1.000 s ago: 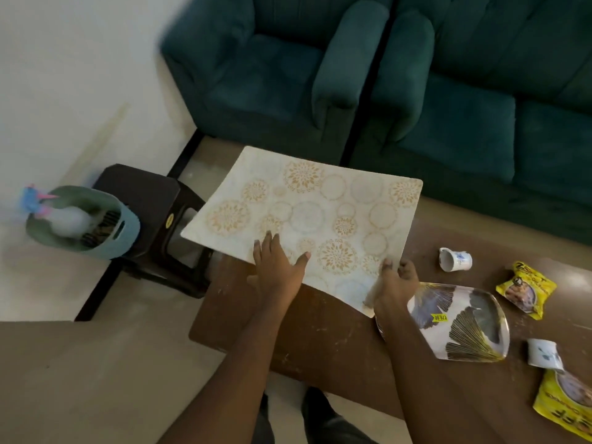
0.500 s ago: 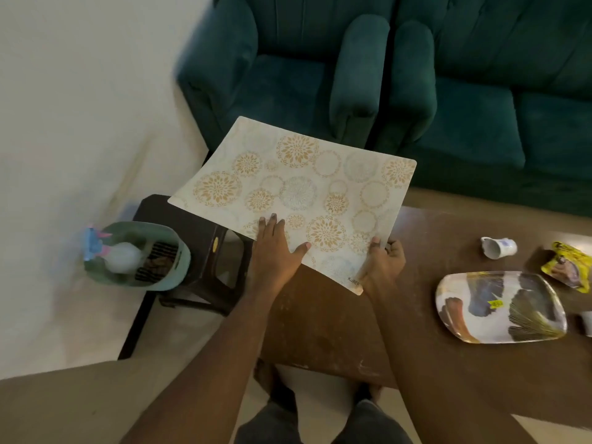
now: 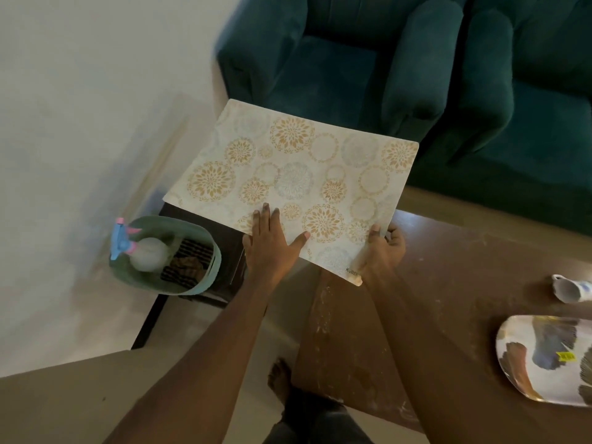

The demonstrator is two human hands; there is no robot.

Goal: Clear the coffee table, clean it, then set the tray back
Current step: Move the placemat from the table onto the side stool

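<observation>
Green basket (image 3: 205, 270) with spray bottle (image 3: 144, 251) at far left, then patterned mat (image 3: 294, 174) held over the worktop's (image 3: 464, 283) left end, left hand (image 3: 272, 248) flat on top with fingers straight, right hand (image 3: 384, 251) fingers gripping the near corner, and toppled cup (image 3: 570, 290) and tray (image 3: 544, 363) on the worktop at far right.

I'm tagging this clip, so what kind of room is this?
Most likely a home living room: teal sofas stand beside a low wooden coffee table, and a patterned tray lies on it.

The right hand (image 3: 384, 249) grips the placemat (image 3: 294, 174), left hand (image 3: 268, 248) flat on it.
</observation>
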